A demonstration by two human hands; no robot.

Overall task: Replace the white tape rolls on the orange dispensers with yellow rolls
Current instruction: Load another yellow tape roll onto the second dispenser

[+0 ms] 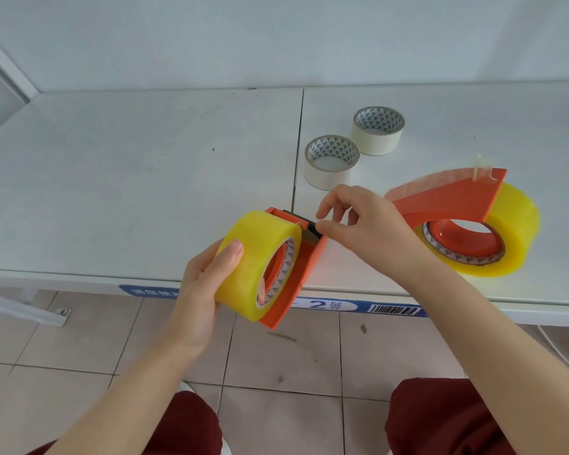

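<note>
Left hand wraps a yellow roll seated on an orange dispenser, held over the near tabletop edge. Right hand pinches at the dark cutter bar, apparently threading the tape end. Second dispenser, right, already carries its yellow roll. Two white rolls sit farther back, off both dispensers. Judged nearly done; only this threading looks left.

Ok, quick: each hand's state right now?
Left hand: closed around the yellow roll on the orange dispenser.
Right hand: pinching at the dispenser's black blade end.
</note>
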